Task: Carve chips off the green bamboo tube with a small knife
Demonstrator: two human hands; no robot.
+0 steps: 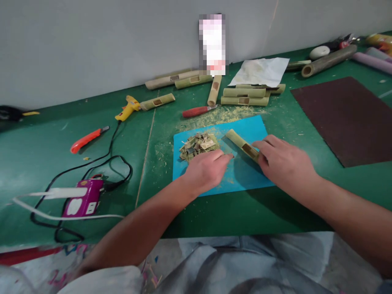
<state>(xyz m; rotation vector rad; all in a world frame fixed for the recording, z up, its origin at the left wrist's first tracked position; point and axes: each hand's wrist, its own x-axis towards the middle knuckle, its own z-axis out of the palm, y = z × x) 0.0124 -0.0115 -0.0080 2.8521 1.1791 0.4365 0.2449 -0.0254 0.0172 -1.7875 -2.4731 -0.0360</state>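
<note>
A short bamboo tube [240, 143] with a cut notch lies slanted on a blue cutting mat [245, 179]. My right hand [283, 163] grips the tube's near end, fingers wrapped round it. My left hand [206, 171] rests on the mat just beside a pile of bamboo chips [199, 145], fingers curled together and pointing toward the tube; what they hold, if anything, is hidden.
Several notched bamboo tubes [243, 96] lie at the back by the wall. A red-handled knife [197, 111], a yellow glue gun [128, 108], an orange utility knife [87, 139], a purple power strip [84, 200] with cables, white paper [260, 71] and a dark brown mat [349, 118] sit around.
</note>
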